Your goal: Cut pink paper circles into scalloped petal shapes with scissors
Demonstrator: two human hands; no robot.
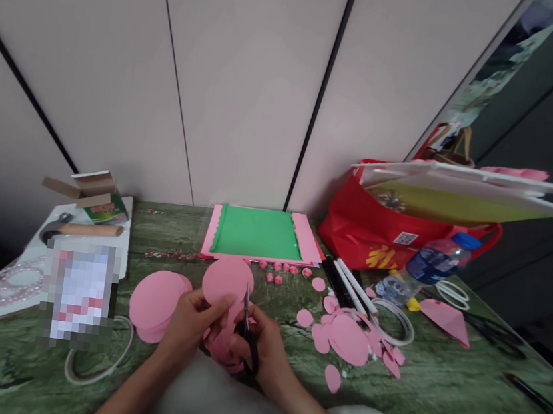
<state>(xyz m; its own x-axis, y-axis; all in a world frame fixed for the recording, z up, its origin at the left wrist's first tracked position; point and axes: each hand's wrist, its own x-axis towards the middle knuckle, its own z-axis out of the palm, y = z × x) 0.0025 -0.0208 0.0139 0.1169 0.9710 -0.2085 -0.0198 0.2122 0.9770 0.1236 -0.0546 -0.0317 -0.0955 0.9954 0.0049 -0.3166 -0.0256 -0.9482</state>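
A green marbled worktop [434,401] fills the lower half of the view, running up to a pale panelled wall. At 2 o'clock from the hands a red bag [365,224] stands at the wall, with flat white and yellow boards [460,189] lying across its top. At 12 o'clock a green sheet [256,231] lies flat on top of pink sheets. A plastic bottle [434,260] with a blue cap lies on its side just in front of the bag.

At 9 o'clock, just beside the left hand, a stack of pink circles [156,303] rests on the worktop. The pink disc [227,280] is held upright above the near edge of the worktop, between the two hands. The left hand [188,327] has its fingers pinched on the disc's lower left edge. The right hand [266,353] has its fingers clenched through the black handles of the scissors [247,328], whose blades point to 12 o'clock and meet the disc's right side.

At 3 o'clock lie scattered pink offcuts [348,340], touching a roll of tape [396,319]. At 10 o'clock, well apart, a hammer [79,230] lies beside an open carton [99,198]
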